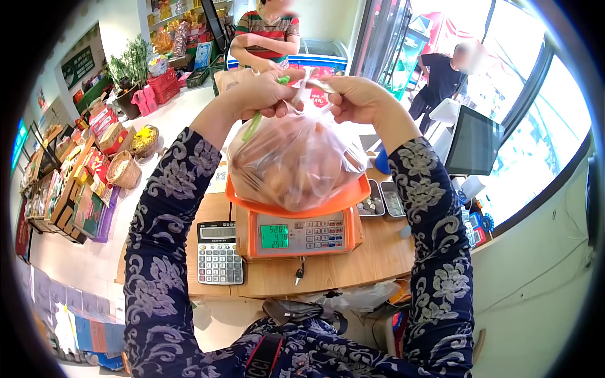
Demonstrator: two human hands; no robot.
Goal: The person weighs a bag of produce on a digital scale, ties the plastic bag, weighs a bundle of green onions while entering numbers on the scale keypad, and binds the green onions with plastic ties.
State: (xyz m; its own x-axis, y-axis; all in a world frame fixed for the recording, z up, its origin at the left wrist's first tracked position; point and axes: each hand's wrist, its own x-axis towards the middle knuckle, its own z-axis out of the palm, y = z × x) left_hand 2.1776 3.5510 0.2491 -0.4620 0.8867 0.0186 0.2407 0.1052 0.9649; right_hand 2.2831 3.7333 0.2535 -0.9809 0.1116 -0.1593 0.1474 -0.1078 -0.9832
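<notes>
A clear plastic bag [293,167], filled with round brownish produce I cannot name for certain, rests in the orange pan [340,208] of a digital scale [302,234]. Its twisted top is between my two hands. My left hand [268,94] is closed on one end of the bag's top, and a green strip [252,127] shows at the same hand. Opposite it, my right hand [360,101] pinches the other twisted end. The scale's green display [275,235] is lit with numbers.
A calculator [219,253] lies left of the scale on the wooden counter [334,274]. Coin trays [372,200] and a monitor [474,142] are to the right. A person in a striped shirt [268,31] faces the counter; another [438,79] stands by the doorway. Goods [75,183] line the left.
</notes>
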